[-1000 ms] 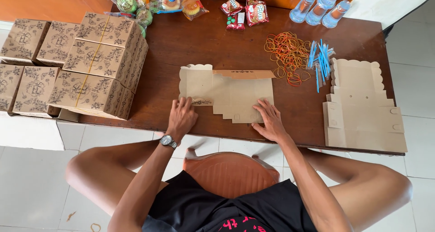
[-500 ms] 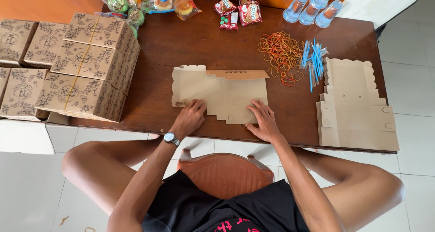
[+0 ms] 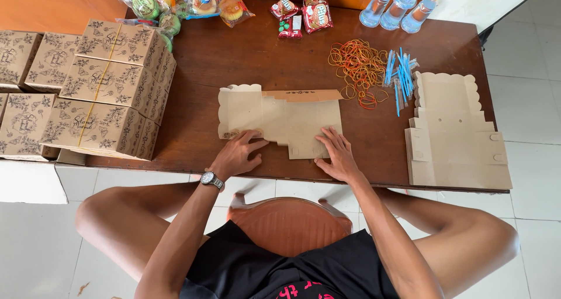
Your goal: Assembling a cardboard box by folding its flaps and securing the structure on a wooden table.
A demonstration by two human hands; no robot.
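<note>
We see the flat box blank [image 3: 280, 121] lying crosswise, left hand [image 3: 236, 156] and right hand [image 3: 338, 157] pressing open-palmed on its near edge.

A dark wooden table [image 3: 234, 65] carries a flat box blank [image 3: 280, 121] near its front edge. Assembled boxes [image 3: 111, 88] fill the left end; rubber bands [image 3: 356, 68] and stacked blanks [image 3: 453, 135] lie toward the right.

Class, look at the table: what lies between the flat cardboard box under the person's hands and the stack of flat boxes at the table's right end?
In the head view, between the flat box and the stack of flat boxes lie a heap of rubber bands and blue straws, on the table.
</note>
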